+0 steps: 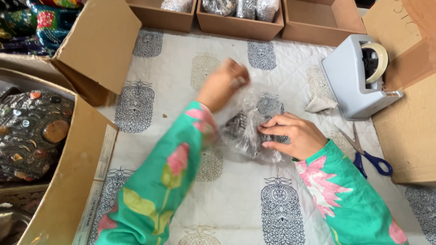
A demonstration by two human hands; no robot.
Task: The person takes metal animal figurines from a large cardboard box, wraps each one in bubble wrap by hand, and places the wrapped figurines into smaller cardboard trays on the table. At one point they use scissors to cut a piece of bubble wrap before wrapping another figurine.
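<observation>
Wrapping step: your right hand (293, 135) presses curled fingers onto the dark patterned item in clear plastic wrap (247, 131), mid-surface on the printed cloth (181, 81). Left hand (223, 84) is raised and blurred, grip unclear. Next, the loose film probably needs folding and tape from the grey dispenser (359, 77).

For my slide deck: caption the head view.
Right hand pins a clear-wrapped dark item on a printed cloth; left hand lifts the wrap.
</observation>
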